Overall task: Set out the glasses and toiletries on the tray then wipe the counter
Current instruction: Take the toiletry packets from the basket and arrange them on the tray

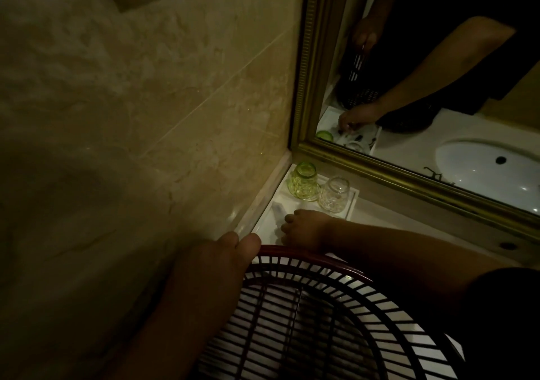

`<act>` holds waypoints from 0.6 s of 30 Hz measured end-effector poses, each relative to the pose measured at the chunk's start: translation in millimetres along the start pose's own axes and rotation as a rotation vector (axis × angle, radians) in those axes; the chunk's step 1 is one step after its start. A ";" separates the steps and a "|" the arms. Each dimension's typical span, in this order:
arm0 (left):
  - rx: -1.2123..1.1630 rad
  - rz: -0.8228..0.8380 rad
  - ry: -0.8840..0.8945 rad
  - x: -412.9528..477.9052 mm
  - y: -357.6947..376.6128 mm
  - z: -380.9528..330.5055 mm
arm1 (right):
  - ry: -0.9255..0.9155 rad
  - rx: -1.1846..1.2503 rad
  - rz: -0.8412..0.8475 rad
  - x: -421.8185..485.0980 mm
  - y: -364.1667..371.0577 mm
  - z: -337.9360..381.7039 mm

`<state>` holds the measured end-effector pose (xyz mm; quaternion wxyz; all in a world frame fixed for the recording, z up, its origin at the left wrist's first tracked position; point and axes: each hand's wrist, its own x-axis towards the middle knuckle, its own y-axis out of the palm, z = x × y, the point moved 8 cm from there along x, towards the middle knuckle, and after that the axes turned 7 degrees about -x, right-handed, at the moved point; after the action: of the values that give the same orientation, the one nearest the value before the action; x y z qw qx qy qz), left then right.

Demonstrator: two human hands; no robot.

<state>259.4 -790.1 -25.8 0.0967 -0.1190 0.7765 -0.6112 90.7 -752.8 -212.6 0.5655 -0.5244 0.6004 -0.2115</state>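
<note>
Glass is the main handling concern: the green tumbler (304,181) and the clear tumbler (334,195) stand just beside each other at the far end of the white tray (354,198), on the counter (382,212) in the wall corner. Both are judged rigid, brittle and slick, best taken around the patterned body, not the rim. A pale toiletry tube (278,211) lies on the tray's near half; judged light, suited to a fingertip pinch at mid-length. The right hand (304,229) reaches over the basket (306,290), knuckles up, fingers bent down beside the tube; in this dim view its grip cannot be determined. The left hand (233,251) grips the basket rim.
</note>
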 end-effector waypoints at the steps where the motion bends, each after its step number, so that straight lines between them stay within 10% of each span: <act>1: 0.002 0.000 -0.003 -0.4 0.2 0.4 | -0.002 -0.014 0.040 -1.0 3.5 0.6; 18: -0.026 0.020 0.004 -1.1 6.9 3.2 | 0.186 0.107 0.050 -2.3 -2.1 -13.3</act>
<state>260.9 -791.2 -33.3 0.0996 -0.1115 0.7856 -0.6004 79.1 -756.1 -206.1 0.5396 -0.4561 0.6512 -0.2770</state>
